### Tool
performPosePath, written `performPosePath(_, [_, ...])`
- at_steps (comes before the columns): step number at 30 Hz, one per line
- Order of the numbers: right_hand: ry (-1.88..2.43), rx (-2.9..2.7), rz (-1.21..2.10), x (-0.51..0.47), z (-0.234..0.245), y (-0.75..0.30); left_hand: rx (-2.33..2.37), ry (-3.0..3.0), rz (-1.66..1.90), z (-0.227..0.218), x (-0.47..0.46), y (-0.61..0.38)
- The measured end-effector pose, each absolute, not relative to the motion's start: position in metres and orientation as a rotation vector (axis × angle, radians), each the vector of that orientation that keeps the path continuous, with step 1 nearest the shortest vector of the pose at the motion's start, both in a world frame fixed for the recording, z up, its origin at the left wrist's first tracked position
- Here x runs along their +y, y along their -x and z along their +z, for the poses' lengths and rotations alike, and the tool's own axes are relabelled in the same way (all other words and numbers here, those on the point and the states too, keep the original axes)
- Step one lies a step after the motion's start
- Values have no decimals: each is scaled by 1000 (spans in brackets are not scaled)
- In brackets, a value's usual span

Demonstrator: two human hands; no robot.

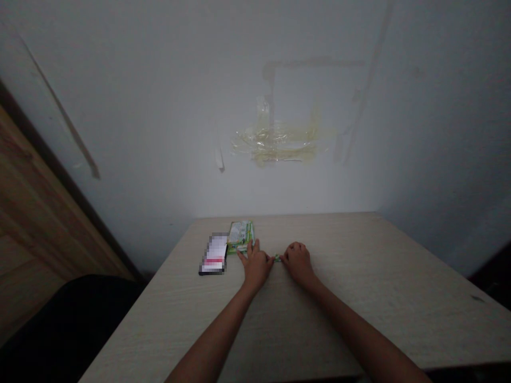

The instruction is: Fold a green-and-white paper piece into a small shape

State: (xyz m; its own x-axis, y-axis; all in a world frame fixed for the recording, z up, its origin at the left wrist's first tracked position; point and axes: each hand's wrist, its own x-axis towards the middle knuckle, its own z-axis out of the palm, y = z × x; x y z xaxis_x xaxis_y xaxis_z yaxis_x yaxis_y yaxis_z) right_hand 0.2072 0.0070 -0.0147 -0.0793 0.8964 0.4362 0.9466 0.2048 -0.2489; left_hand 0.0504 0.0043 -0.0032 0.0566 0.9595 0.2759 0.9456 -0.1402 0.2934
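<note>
Between my two hands, low over the table, is a small green-and-white piece (277, 258), too small to name its kind. The thumb and a finger of my left hand (255, 266) pinch its left end, while the other fingers spread toward a green printed packet (241, 232). From the other side, the fingertips of my right hand (297, 260) close on its right end, the remaining fingers curled. The printed packet lies flat behind my left hand, and its near edge is partly covered by those fingers.
A phone (214, 255) with a blurred, lit screen lies left of the packet. The pale wooden table (359, 282) meets a grey wall (159, 133) at the back, where peeling clear tape (275, 141) sticks. A dark rounded object (75, 324) stands beyond the table's left edge.
</note>
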Motion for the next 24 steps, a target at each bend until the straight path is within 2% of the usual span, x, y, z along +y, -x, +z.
performPosePath(14, [1690,-1983,-74,3,-19,-210,1965,-2254,732,-4,0,-48])
performPosePath(24, [1412,-2008,119,-2,-14,-219,1922,-2250,730,-4,1,-46])
